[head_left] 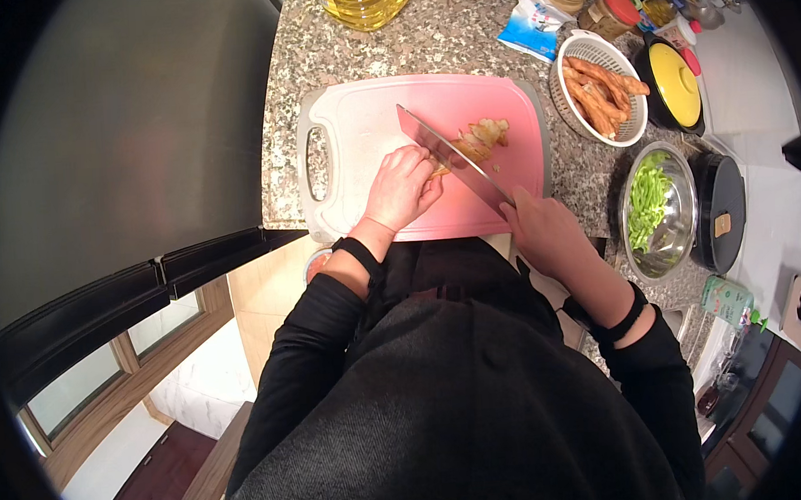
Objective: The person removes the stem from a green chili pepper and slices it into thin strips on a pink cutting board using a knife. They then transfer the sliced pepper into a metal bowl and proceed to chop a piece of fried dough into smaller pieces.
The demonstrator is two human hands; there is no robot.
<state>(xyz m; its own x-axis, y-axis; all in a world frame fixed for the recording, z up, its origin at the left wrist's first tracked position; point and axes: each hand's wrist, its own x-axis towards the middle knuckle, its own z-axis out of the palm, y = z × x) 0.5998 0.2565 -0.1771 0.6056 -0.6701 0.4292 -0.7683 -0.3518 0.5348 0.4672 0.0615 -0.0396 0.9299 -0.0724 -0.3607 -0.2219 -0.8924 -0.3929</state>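
Observation:
A pink cutting board with a grey rim and a slot handle lies on the counter in front of me. On it, my left hand presses with curled fingers on the uncut end of a fried dough stick; much of that end is hidden under the fingers. My right hand grips a cleaver by its handle, the blade slanting across the board right beside my left fingertips. Beyond the blade lie cut pieces of fried dough, golden brown and pale inside.
To the right, a white basket holds several whole fried dough sticks. Nearer stands a steel bowl with chopped greens. A yellow-lidded pot, a blue-and-white packet and an oil bottle stand farther back.

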